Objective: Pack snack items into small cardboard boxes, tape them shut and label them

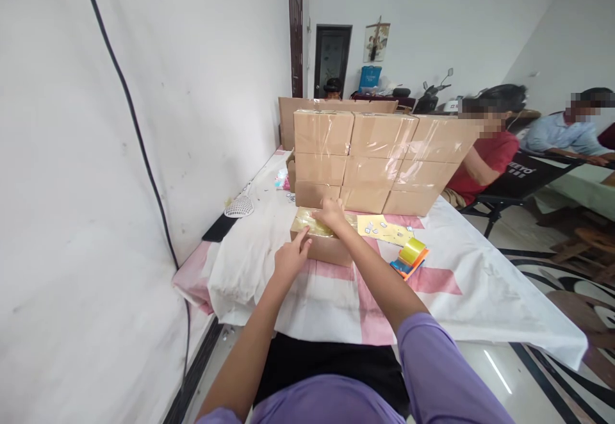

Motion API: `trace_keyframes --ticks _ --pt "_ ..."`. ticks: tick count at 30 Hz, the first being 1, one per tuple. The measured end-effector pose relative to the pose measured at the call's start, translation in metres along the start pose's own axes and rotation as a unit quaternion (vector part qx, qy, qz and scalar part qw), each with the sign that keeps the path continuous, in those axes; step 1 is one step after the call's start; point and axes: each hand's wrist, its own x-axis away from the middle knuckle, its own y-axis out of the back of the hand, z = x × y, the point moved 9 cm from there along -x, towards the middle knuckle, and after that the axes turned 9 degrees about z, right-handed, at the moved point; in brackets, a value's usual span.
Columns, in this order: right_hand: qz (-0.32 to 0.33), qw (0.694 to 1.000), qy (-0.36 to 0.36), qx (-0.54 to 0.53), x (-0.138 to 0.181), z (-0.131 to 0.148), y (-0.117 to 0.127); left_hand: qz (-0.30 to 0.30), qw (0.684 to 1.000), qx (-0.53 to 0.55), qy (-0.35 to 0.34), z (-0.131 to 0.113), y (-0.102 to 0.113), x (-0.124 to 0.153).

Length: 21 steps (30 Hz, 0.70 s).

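Note:
A small cardboard box (331, 251) with clear yellowish tape across its top stands on the table in front of me. My left hand (291, 254) touches its near left corner, index finger stretched along the top edge and nothing held. Across the taped top lies my right hand (330, 214), thumb pointing left and apart from the bent fingers; their tips are partly hidden. To the right of the box rests an orange and blue tape dispenser (408, 259) with a yellow roll. A yellow sheet (384, 230) with small pieces on it lies just behind the dispenser.
Stacked taped cartons (372, 161) form a wall behind the box. On the left are a white perforated skimmer (239, 205) and a black flat object (220, 228) near the wall. A person in red (494, 161) sits beyond the table's right side, another person (557, 130) farther right.

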Motion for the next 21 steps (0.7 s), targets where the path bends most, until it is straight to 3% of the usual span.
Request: trace_keyframes --ticks 3,5,8,10,16,21 --pt "-0.071 0.995 -0.001 0.064 0.015 -0.002 0.029 0.003 0.999 0.043 -0.008 0.0 0.002 0.003" --pt "-0.12 0.988 0.017 0.096 0.041 -0.007 0.054 0.005 0.996 0.086 -0.02 -0.001 0.004 0.004" --pt "-0.219 0.967 0.095 0.091 0.115 -0.024 0.092 -0.007 0.985 0.168 -0.04 -0.001 0.01 0.008" --pt "-0.287 0.951 0.087 0.072 0.179 -0.055 0.109 -0.026 0.972 0.228 -0.05 0.002 0.015 0.013" --pt "-0.296 0.954 -0.052 0.024 0.342 -0.168 0.101 -0.122 0.921 0.369 -0.03 0.032 0.022 0.044" --pt "-0.304 0.934 -0.185 0.036 0.423 -0.26 0.086 -0.184 0.893 0.411 -0.013 0.047 0.029 0.068"
